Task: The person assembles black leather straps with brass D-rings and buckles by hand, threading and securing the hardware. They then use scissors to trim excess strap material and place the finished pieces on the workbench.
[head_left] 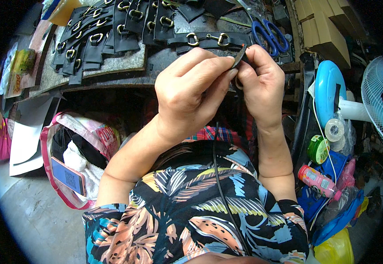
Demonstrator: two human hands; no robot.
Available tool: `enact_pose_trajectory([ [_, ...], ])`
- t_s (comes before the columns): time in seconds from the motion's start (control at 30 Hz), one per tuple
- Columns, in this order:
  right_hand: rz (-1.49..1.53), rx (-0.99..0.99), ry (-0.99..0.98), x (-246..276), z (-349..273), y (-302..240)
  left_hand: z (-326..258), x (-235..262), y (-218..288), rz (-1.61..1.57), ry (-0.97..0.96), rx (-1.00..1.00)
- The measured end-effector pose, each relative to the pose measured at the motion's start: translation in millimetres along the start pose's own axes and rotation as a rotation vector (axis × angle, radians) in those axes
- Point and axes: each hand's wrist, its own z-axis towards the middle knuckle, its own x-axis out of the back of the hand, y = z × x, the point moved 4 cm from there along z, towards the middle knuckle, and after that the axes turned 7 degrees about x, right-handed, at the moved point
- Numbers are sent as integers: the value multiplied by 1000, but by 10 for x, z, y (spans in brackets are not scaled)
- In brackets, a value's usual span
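Both my hands are raised close together at the near edge of the workbench. My left hand (189,86) pinches a small dark strip (240,57), which looks like leather, between thumb and fingers. Its upper tip has a small reddish spot. My right hand (264,81) is curled closed at the strip's other side, thumb against it. Part of a ring shape shows beneath the right fingers, mostly hidden. Just beyond my hands lies a black strap (207,42) with two gold-coloured D-shaped fittings. Blue-handled scissors (269,37) rest beyond my right hand.
Several black straps with metal rings (96,39) overlap on a pale board (127,61) at the far left. A pink-trimmed bag (50,169) holding a phone (68,176) sits at left. To the right are a blue-and-white fan (328,83), a pink bottle (318,181) and cardboard boxes (325,39).
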Motion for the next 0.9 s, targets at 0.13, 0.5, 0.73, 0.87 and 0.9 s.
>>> enact_pose_trajectory([
  [0.13,200,-123,-24,33,-5,3,29,0,-221,-405,-153,336],
  [0.5,314,-134,-32,-61,-57,47,-11,-87,-478,-866,-323,823],
  [0.73,241,-90,27,-23,-50,38,-54,-167,-492,-963,-332,803],
  [0.87,255,-77,106,-48,-74,21,-39,-207,-451,-964,-324,790],
  [0.9,254,-69,121,-49,-78,21,-32,-219,-440,-994,-315,785],
])
